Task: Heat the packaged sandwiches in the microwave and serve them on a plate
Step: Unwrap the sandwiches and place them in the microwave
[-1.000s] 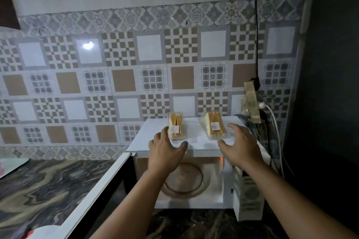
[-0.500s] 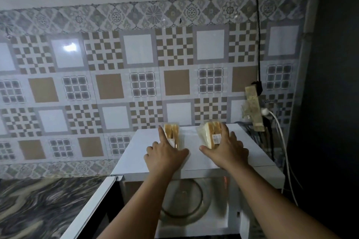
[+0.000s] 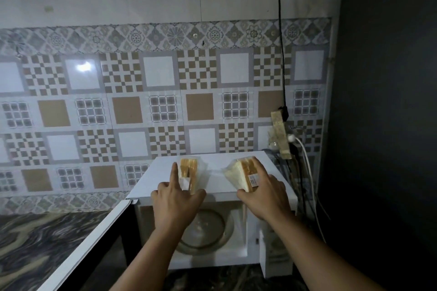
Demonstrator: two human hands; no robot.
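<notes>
Clear plastic wrap is looking slippery, so we are judging: left sandwich (image 3: 189, 173) or right sandwich (image 3: 242, 176) could be sliding off microwave (image 3: 165, 172) top edge if grip is too loose. Open door (image 3: 94, 238) is standing beside left arm, elbow could be knocking it. Left hand (image 3: 176, 203) is half open, fingers touching pack sides, grip not sure. Right hand (image 3: 266, 196) is closing around its pack. Turntable (image 3: 208, 231) is waiting below, empty.

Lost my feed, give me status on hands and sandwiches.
Left hand and right hand each gripping a packaged sandwich atop microwave. Door open, turntable bare.
</notes>
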